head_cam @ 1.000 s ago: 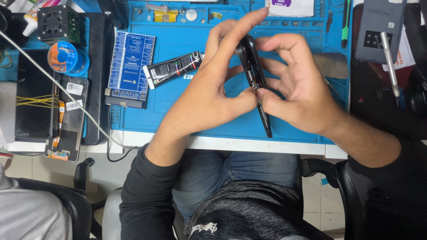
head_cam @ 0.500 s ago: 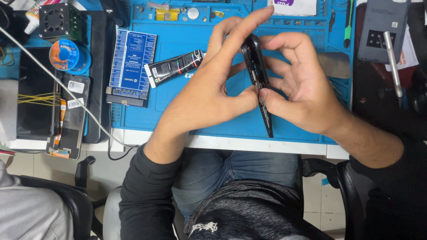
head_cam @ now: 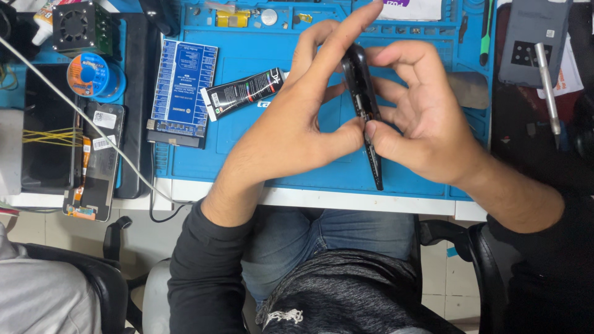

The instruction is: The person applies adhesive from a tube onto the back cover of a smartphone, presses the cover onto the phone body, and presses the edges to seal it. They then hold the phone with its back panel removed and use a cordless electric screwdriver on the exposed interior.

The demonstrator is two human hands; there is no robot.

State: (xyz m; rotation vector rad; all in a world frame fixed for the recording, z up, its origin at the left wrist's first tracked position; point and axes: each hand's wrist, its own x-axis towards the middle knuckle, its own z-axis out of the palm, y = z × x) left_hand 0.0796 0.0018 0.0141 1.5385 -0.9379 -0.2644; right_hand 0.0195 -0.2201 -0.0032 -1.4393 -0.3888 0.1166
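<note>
Both hands, left (head_cam: 291, 133) and right (head_cam: 427, 130), pinch phone (head_cam: 362, 105) edge-on over mat (head_cam: 408, 173), probably pressing its seam; glue tube (head_cam: 242, 93) nearby.

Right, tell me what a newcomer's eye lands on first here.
First, the two hands at the centre: the left hand and right hand pinch a slim black phone edge-on above the blue work mat. Next, the black glue tube lying on the mat to their left, beside a blue circuit board.
</note>
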